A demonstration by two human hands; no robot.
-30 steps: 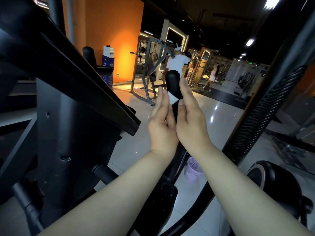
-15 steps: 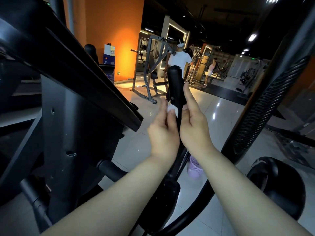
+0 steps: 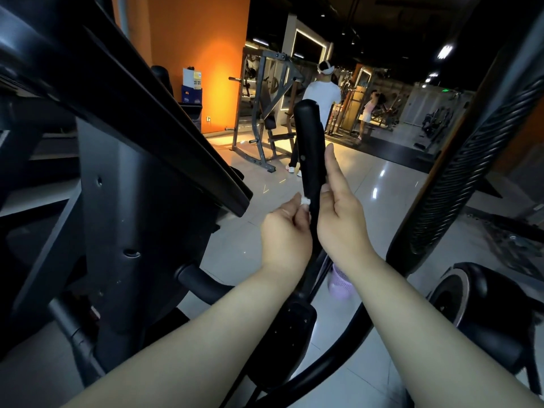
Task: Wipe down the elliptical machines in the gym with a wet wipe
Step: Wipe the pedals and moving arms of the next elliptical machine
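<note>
White wet wipe [image 3: 305,200], pinched by left hand [image 3: 287,231] fingers, on handlebar grip [image 3: 307,142], 9 o'clock side. Right hand [image 3: 341,219] at 3 o'clock, fingers straight, together. Likely early stage: elliptical frame [image 3: 132,201] judged remaining.

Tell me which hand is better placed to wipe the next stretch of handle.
Left. The left hand pinches the wipe against the handle, so it can slide on; the right hand lies with straight fingers along the other side, with no wipe.
</note>
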